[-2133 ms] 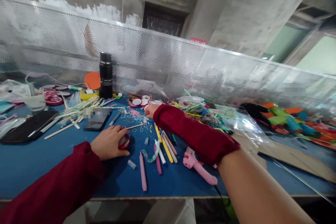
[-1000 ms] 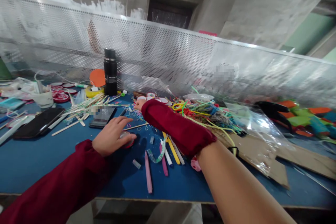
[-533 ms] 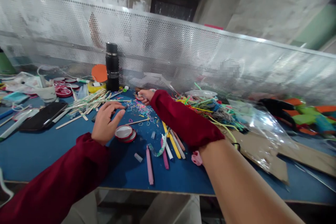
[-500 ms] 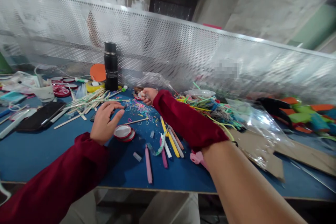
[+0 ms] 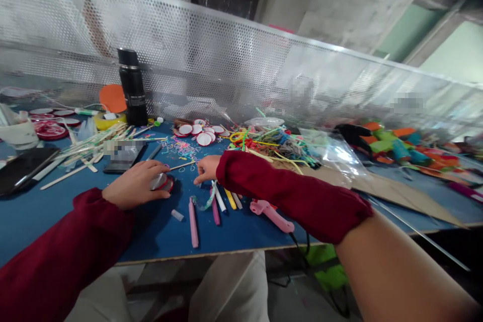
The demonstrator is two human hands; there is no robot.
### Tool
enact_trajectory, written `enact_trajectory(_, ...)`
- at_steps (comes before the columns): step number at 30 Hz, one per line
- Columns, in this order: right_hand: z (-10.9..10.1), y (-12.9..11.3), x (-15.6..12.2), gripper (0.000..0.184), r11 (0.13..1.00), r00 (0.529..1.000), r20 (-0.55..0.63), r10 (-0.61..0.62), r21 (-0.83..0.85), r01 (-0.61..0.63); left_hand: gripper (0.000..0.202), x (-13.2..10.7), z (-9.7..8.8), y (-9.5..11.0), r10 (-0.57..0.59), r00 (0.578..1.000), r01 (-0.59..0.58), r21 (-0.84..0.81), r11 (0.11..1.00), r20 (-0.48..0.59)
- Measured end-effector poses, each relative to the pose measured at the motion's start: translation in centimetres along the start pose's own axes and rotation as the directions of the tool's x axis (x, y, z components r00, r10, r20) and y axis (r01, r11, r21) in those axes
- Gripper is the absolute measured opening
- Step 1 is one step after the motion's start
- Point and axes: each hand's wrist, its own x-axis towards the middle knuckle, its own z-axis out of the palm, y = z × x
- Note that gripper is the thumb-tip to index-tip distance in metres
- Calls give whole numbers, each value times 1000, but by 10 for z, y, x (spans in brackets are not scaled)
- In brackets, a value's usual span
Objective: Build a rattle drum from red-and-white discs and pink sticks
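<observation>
My left hand [image 5: 138, 186] reaches over a small stack of round red-rimmed lids [image 5: 163, 182] on the blue table, thumb and fingers apart around it. My right hand [image 5: 207, 169] points down with its fingers pinched close to the table; what is between them, if anything, is hidden. Just below it lie a curly clear-green strip [image 5: 207, 202], a pink marker [image 5: 193, 224] and several markers, among them a white marker [image 5: 220, 198] and a yellow marker [image 5: 230, 199]. A small clear cap [image 5: 177, 215] lies left of the pink marker.
Behind my hands are tiny coloured bands [image 5: 179, 148] and a pile of red-rimmed lids [image 5: 204, 139]. Wooden sticks [image 5: 88, 153], a phone [image 5: 124, 157] and a black bottle [image 5: 133, 88] are left. Tangled cords [image 5: 271, 143], a pink glue gun [image 5: 273, 216] and cardboard [image 5: 411, 198] are right.
My right hand has come back from the far lid pile toward the markers. My left hand has lowered over the near lids. The view has turned to the right.
</observation>
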Motion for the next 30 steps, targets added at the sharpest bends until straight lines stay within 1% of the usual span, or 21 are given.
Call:
enact_trajectory(3, 0, -5, -6, 37, 999, 999, 19, -39, -6, 39, 70, -1, 0, -2, -21, 999, 22, -6, 1000, 47)
enact_trajectory(5, 0, -6, -13, 42, 999, 999, 22, -25, -29, 26, 72, -1, -1, -2, -30, 998, 30, 7, 1000, 63)
enact_trajectory(8, 4, -11, -25, 52, 999, 1000, -6, 3, -41, -3, 74, -2, -2, -2, -27, 997, 26, 20, 999, 69)
enact_trajectory(10, 9, -16, -30, 53, 999, 1000, -14, -6, -51, 6, 71, -2, -2, -1, -23, 997, 22, 22, 1000, 72)
enact_trajectory(12, 12, -20, -31, 49, 997, 1000, -7, -30, -68, 30, 65, -1, -1, 0, -18, 997, 16, 27, 1000, 72)
enact_trajectory(14, 8, -21, -30, 44, 997, 999, -6, -41, -73, 41, 59, -1, 1, 0, -6, 998, 4, 28, 1000, 69)
enact_trajectory(15, 3, -18, -31, 42, 997, 999, -16, -41, -61, 40, 57, -1, 2, 0, -2, 998, 0, 27, 1000, 69)
enact_trajectory(17, -13, -6, -35, 41, 1000, 998, -63, -24, -17, 23, 56, -2, 3, -1, -9, 997, 8, 19, 1000, 76)
enact_trajectory(19, -32, 16, -45, 41, 999, 989, -143, 31, 26, -27, 57, -2, 4, -1, -37, 995, 36, 11, 999, 98)
enact_trajectory(20, -40, 29, -52, 39, 997, 982, -172, 76, 32, -72, 59, -2, 4, -1, -49, 992, 48, 11, 999, 113)
enact_trajectory(21, -47, 43, -59, 38, 994, 979, -171, 109, 31, -105, 61, -2, 4, -1, -56, 990, 55, 13, 998, 129)
enact_trajectory(22, -51, 56, -67, 37, 990, 983, -123, 138, 19, -136, 62, -2, 3, 0, -59, 988, 57, 19, 998, 140)
enact_trajectory(24, -53, 77, -82, 35, 982, 982, 26, 189, -12, -188, 62, -2, 2, 1, -55, 988, 50, 33, 998, 146)
enact_trajectory(25, -51, 84, -89, 35, 976, 971, 100, 217, -20, -216, 61, -2, 1, 2, -50, 988, 45, 39, 998, 145)
enact_trajectory(26, -48, 89, -94, 35, 971, 961, 138, 238, -28, -236, 59, -2, 0, 3, -47, 988, 41, 43, 998, 145)
enact_trajectory(27, -44, 91, -98, 34, 969, 959, 137, 246, -40, -243, 57, -1, -1, 4, -43, 988, 37, 46, 998, 148)
enact_trajectory(28, -40, 91, -101, 34, 969, 963, 108, 246, -53, -241, 56, -1, -1, 4, -37, 987, 30, 48, 998, 155)
enact_trajectory(30, -34, 85, -103, 35, 973, 975, 18, 220, -80, -218, 53, -1, -2, 4, -21, 986, 14, 47, 999, 164)
